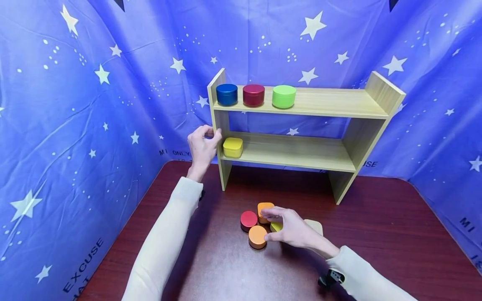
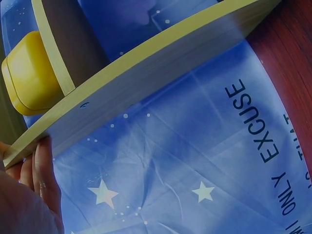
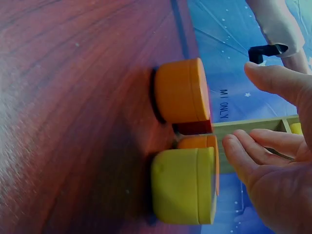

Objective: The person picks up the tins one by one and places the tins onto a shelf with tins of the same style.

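My left hand [image 1: 203, 147] pinches the front edge of the wooden shelf's left side panel [image 1: 222, 175], thumb on one side and fingers on the other, as the left wrist view shows. Over the table, my right hand [image 1: 295, 228] hovers palm down above a cluster of tins, thumb and fingers spread with nothing between them. Below it are a round orange tin [image 1: 257, 237], a square orange tin [image 1: 265, 207], a round red tin [image 1: 249, 220] and a yellow tin [image 3: 183, 185], partly covered by the hand in the head view. A cream lid-like top [image 1: 314, 226] shows behind the right wrist.
Blue [image 1: 227, 95], dark red [image 1: 254, 95] and green [image 1: 284, 97] round tins line the top shelf from the left. A square yellow tin [image 1: 233, 147] sits at the left of the middle shelf. Blue star-printed curtain [image 1: 150, 75] surrounds the reddish-brown table [image 1: 241, 276].
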Demonstrator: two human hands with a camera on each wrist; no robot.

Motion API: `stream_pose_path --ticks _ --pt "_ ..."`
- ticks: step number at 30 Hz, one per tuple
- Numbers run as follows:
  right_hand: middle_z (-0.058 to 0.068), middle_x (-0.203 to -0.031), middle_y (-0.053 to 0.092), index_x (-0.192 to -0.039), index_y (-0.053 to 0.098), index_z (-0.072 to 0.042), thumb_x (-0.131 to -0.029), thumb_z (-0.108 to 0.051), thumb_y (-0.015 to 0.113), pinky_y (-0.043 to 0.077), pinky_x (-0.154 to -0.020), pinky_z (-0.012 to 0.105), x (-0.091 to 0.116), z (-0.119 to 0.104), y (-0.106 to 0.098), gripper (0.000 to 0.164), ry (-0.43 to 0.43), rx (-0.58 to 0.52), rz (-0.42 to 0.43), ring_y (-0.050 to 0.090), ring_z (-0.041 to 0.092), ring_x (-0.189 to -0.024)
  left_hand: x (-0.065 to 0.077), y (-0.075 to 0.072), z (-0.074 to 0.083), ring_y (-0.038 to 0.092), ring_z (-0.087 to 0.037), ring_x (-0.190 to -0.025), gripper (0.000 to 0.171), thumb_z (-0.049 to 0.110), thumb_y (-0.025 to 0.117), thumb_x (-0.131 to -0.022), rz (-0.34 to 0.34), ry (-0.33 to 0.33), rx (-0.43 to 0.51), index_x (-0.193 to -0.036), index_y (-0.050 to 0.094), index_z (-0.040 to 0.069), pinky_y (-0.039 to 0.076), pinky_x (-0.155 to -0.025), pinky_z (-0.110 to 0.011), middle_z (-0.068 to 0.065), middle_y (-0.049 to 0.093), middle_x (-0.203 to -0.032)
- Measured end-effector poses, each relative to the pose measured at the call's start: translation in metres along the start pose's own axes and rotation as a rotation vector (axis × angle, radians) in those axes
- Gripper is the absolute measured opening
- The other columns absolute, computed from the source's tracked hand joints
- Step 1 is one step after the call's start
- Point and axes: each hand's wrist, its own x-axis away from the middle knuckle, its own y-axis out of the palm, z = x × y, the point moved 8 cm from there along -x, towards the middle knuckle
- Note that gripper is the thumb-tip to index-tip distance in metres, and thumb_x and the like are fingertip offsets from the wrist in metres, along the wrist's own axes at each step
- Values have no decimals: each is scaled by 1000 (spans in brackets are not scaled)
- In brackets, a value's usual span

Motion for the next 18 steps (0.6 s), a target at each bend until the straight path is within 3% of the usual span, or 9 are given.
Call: stream_pose_path --ticks 5,12,18 --pt "26 -137 74 -140 64 11 -81 -10 91 59 -109 44 4 0 10 68 -18 44 22 75 42 -123 1 0 0 73 -40 -73 27 21 77 -89 -7 0 -10 -80 76 -4 55 -72 -45 -23 76 -78" --pt "18 -135 75 -138 68 6 -79 -15 94 61 -105 40 8 -4 18 67 -46 193 82 77 33 -116 0 -1 2 73 -39 -72 24 19 77 -90 -5 -10 -1 -80 77 -3 55 -71 -44 -22 77 -78" --pt "16 -140 73 -139 68 5 -78 -12 95 60 -103 36 12 -6 25 69 -26 201 85 77 27 -113 0 -1 3 73 -41 -73 24 19 77 -89 -18 -14 -3 -81 78 -3 55 -72 -49 -23 77 -78"
